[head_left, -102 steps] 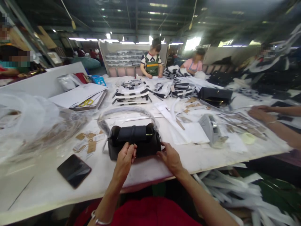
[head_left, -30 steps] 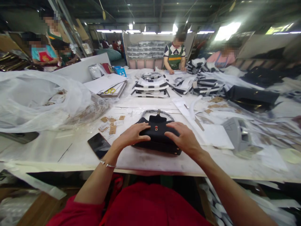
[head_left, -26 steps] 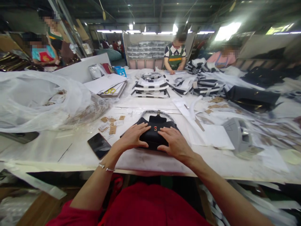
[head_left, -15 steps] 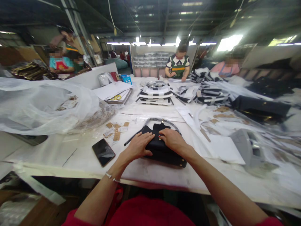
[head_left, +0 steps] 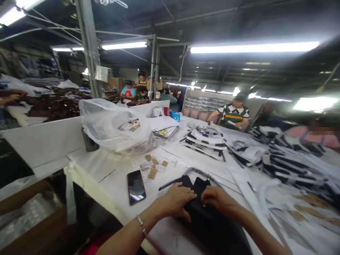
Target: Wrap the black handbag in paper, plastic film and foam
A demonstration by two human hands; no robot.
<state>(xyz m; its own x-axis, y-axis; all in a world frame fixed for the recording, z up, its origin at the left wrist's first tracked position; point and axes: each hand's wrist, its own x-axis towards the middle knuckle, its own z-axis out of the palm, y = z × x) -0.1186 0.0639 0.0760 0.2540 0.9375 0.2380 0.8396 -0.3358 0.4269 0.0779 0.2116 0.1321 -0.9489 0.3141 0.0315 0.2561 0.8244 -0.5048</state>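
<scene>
A small black handbag lies flat on the white table right in front of me. My left hand rests on its left side with the fingers spread flat over the leather. My right hand sits at the middle of the flap, fingers curled at the clasp, which the hand hides. The bag's plastic-wrapped handle arcs out behind the flap.
A black phone lies left of the bag, with several brown paper tags beyond it. A big clear plastic bag sits at the back left. Stacks of black-and-white pieces cover the middle and right. A person in a striped shirt works across the table.
The view has swung up and to the left. My hands have stayed on the handbag, the right one closing in on the clasp at the middle of the flap.
</scene>
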